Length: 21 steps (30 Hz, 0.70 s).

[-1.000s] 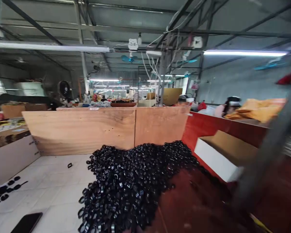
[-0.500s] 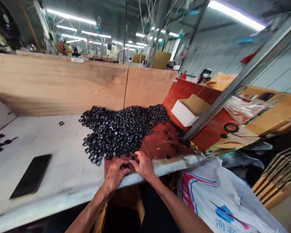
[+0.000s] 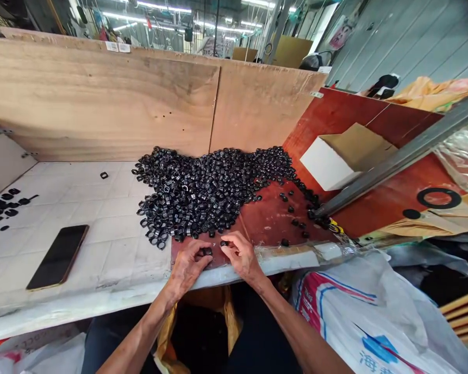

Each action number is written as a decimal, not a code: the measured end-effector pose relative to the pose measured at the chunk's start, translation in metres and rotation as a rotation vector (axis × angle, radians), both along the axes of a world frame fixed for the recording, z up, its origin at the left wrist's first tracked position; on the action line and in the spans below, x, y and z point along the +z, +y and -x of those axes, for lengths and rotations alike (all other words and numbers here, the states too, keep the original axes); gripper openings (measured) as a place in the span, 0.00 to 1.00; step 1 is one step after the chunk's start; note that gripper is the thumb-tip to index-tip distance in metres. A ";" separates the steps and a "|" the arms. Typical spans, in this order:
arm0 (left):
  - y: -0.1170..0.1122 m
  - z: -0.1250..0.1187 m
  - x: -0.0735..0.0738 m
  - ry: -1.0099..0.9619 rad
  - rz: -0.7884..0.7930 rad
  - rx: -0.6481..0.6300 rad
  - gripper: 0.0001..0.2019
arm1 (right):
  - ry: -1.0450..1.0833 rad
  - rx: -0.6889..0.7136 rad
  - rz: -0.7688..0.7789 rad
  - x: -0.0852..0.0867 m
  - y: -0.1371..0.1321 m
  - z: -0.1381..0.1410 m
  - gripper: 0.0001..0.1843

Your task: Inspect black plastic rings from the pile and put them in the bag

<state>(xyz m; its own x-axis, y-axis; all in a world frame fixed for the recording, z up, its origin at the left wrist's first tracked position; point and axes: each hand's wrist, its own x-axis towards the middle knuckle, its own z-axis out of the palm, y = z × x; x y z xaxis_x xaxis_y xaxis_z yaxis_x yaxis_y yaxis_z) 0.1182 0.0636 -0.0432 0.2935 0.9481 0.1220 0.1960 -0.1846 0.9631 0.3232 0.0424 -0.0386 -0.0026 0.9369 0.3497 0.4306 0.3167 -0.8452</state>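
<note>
A wide heap of small black ring-shaped parts (image 3: pixel 203 192) lies against the back board. At the front edge of the table, my left hand (image 3: pixel 189 264) is closed on a small black part (image 3: pixel 206 251), held between thumb and fingers. Just to its right, my right hand (image 3: pixel 241 255) pinches another small black part (image 3: pixel 224 243) between thumb and fingertip. The two hands are a short gap apart, above the dark red board (image 3: pixel 265 218). The exact form of the held parts is partly hidden by my fingers.
A phone (image 3: pixel 58 257) lies on the white table top (image 3: pixel 113 218) at left, with loose black pieces (image 3: pixel 0 210) beyond it. An open white box (image 3: pixel 327 163) leans by the metal post (image 3: pixel 393 156). A printed plastic sack (image 3: pixel 347 311) stands at front right.
The view has tilted down and shifted left. My right hand has lifted slightly from the board, and a black part now shows in its pinch.
</note>
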 end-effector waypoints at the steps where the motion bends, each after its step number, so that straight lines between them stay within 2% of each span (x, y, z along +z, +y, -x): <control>1: 0.000 0.000 0.000 -0.028 0.016 0.018 0.13 | 0.064 0.012 0.024 0.002 0.000 0.000 0.12; 5: -0.001 0.003 0.011 -0.090 0.041 0.024 0.14 | 0.241 0.079 0.132 0.012 -0.003 0.010 0.17; 8: -0.003 0.004 0.019 -0.122 0.051 -0.021 0.16 | 0.326 0.048 0.175 0.018 -0.006 0.024 0.21; 12: -0.006 0.002 0.017 -0.333 0.223 -0.007 0.18 | 0.295 0.006 0.098 0.023 -0.007 0.032 0.11; 15: -0.008 0.000 0.012 -0.463 0.300 0.001 0.17 | 0.204 0.077 0.034 0.029 -0.008 0.031 0.12; 18: -0.007 0.001 0.010 -0.520 0.201 0.031 0.16 | 0.117 0.109 -0.009 0.033 -0.011 0.032 0.15; 21: -0.005 0.004 0.012 -0.439 0.065 0.049 0.14 | 0.155 0.066 0.003 0.035 -0.013 0.035 0.14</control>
